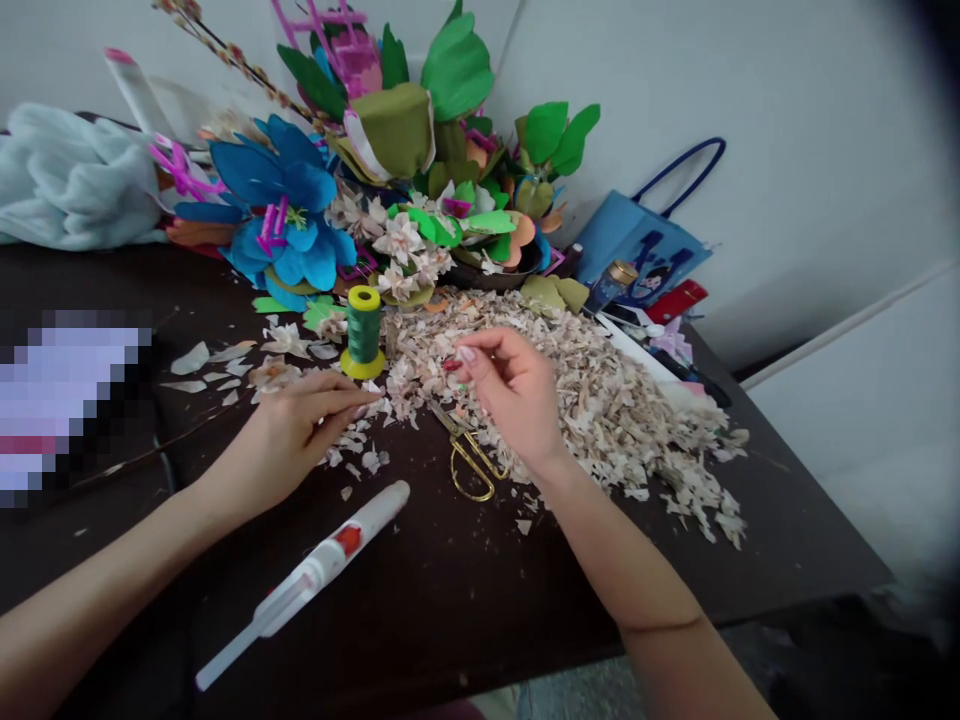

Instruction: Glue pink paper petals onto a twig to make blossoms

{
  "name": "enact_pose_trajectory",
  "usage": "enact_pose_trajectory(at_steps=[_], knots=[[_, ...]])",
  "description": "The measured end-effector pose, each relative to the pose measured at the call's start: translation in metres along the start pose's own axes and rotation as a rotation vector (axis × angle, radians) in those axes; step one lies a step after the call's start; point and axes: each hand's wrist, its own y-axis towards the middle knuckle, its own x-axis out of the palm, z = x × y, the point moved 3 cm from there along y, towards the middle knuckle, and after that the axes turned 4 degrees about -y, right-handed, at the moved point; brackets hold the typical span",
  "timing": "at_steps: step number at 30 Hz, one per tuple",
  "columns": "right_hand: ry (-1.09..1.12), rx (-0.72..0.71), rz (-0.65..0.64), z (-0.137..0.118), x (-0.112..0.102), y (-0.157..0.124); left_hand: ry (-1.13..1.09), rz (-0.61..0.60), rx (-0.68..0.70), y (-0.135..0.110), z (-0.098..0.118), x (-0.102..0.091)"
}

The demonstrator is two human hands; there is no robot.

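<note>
My left hand (pixel 304 425) is over the dark table, thumb and fingers pinched together beside small pale petal pieces. Whatever lies between those fingertips is too small to name. Raised above a heap of dried pale petals (pixel 615 420), my right hand (pixel 517 395) pinches thumb against forefinger, with a small dark red piece (pixel 452 365) at the tips. Between and below the hands lie gold-handled scissors (pixel 472 465), their blades pointing toward the petals. A green thread spool (pixel 365 335) with yellow ends stands upright just beyond my left fingers.
A white stick-shaped tool (pixel 330 560) with a clear tip lies near the front of the table (pixel 465 590). Large blue flowers (pixel 289 215) and green leaves (pixel 457 65) crowd the back. At the right are a blue bag (pixel 637 245) and a jar (pixel 611 285); a pale cloth (pixel 71 180) sits left.
</note>
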Motion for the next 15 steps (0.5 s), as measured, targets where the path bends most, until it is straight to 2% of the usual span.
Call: enact_pose_trajectory(at_steps=[2,4,9,15], knots=[[-0.044,0.003,0.038,0.003,-0.006,0.002,0.106,0.013,0.044,-0.001,-0.002,-0.004],[-0.060,0.003,0.008,0.006,-0.005,0.003,0.184,0.027,0.075,-0.001,-0.003,-0.007],[-0.046,-0.008,-0.113,0.015,0.005,0.004,0.146,0.124,0.046,-0.001,-0.004,-0.018],[-0.089,0.007,-0.120,0.023,0.007,0.005,0.213,0.217,0.039,-0.002,0.003,-0.029]])
